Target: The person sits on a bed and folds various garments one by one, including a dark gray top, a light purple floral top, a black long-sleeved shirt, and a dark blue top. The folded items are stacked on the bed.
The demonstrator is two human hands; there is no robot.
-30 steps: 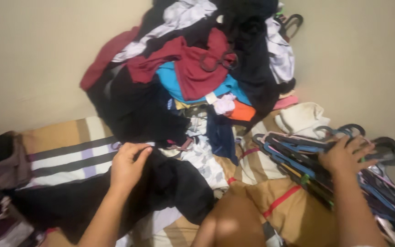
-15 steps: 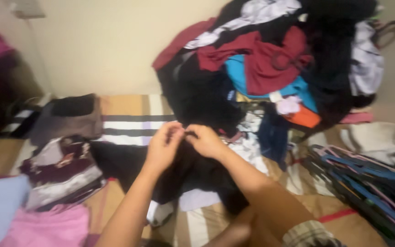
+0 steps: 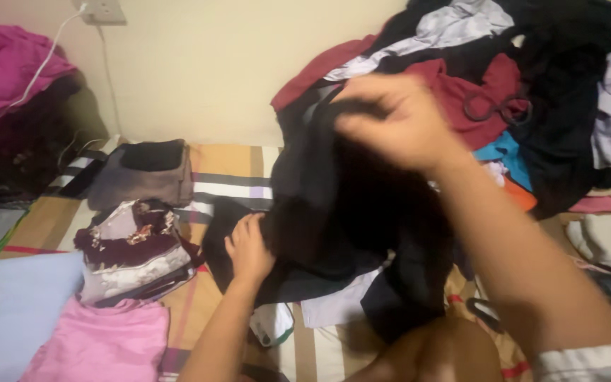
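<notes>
- Right hand (image 3: 397, 124), upper centre of frame, fingers closed, pinching the top edge of a black garment (image 3: 334, 212) and lifting it; hand is motion-blurred.
- Left hand (image 3: 249, 247), lower centre, fingers curled into the garment's lower left edge, gripping the cloth where it lies on the bed.
- Black garment hangs between the two hands in the middle of the frame, upper part raised, lower part bunched on the striped sheet (image 3: 228, 173).
- Clothes pile (image 3: 532, 78) fills the upper right, against the wall (image 3: 199, 71): dark red, white, black and blue pieces mixed; it sits just behind the raised garment.
- Folded grey-and-black piece (image 3: 143, 173) lies left of centre on the sheet, apart from the hands.
- Folded floral piece (image 3: 132, 247) lies below it, near the left hand but not touching.
- Pink cloth (image 3: 104, 343) at lower left, beside a pale blue cloth (image 3: 12, 311).
- Magenta cloth (image 3: 1, 85) at upper left, with a white cable (image 3: 44, 60) running from a wall socket (image 3: 104, 10) across it.
- White cloth (image 3: 341, 304) shows under the garment's lower edge.
- Bare knee (image 3: 433, 354) at the bottom edge, right of centre.
</notes>
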